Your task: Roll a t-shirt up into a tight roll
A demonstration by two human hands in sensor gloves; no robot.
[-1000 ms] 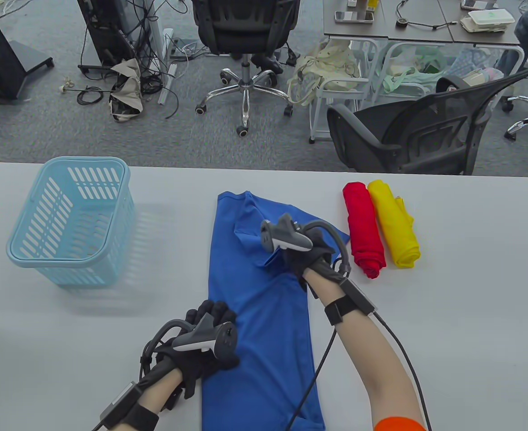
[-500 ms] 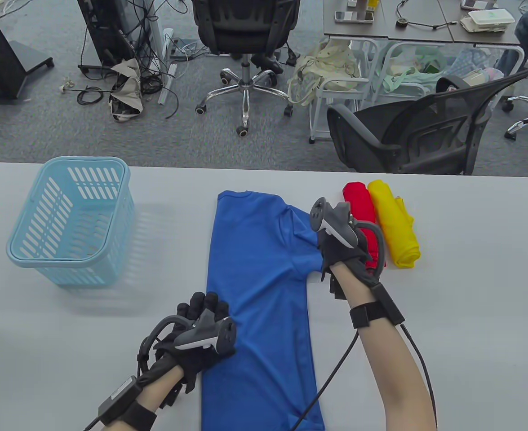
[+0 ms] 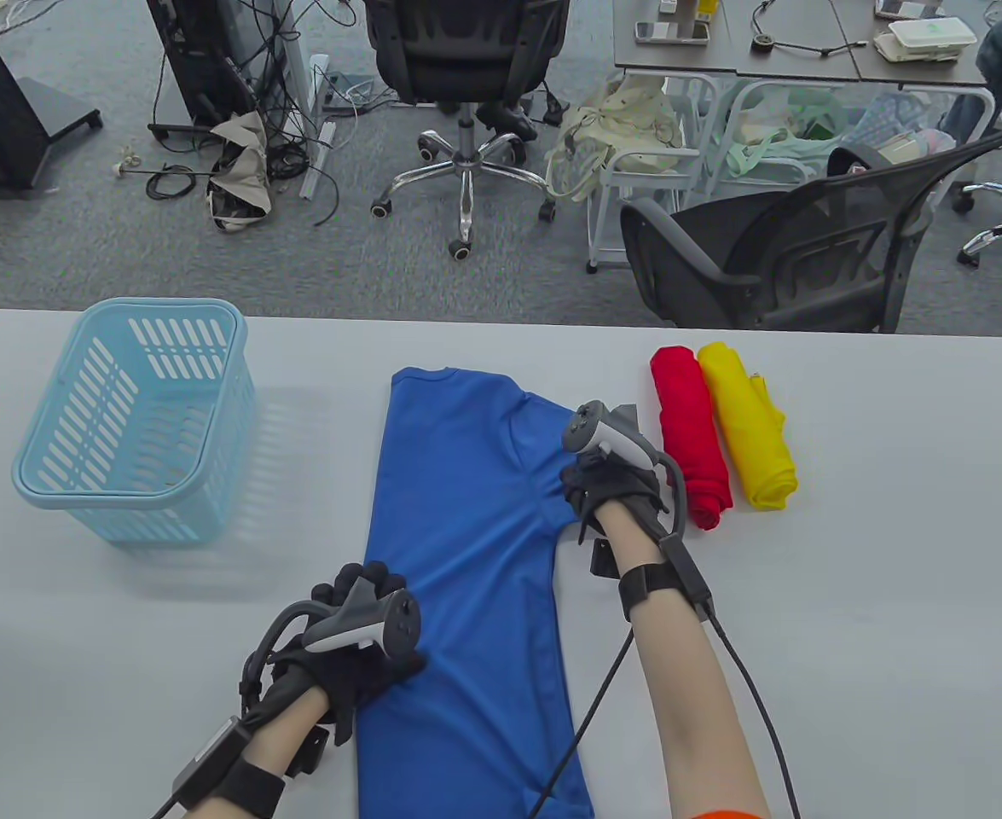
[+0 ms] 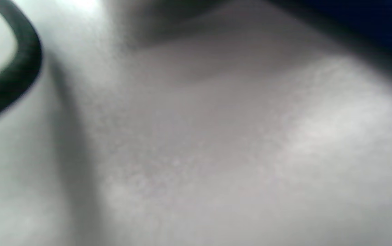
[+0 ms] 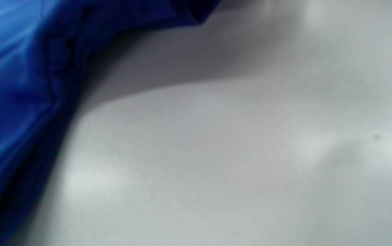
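The blue t-shirt lies on the white table, folded into a long strip, with one sleeve spread out to the right. My left hand sits on the strip's left edge near the front, fingers curled over the cloth. My right hand is at the end of the spread sleeve, fingers curled on the fabric and hiding the sleeve's hem. In the right wrist view, bunched blue t-shirt cloth fills the left side, and no fingers show. The left wrist view is blurred table with a dark blue t-shirt corner.
A red rolled shirt and a yellow rolled shirt lie side by side just right of my right hand. A light blue plastic basket stands at the back left. Office chairs and desks stand beyond the table's far edge.
The right hand pulled the folded-in sleeve out to the right, then drew back left. Both hands and the whole shirt have shifted a little to the left.
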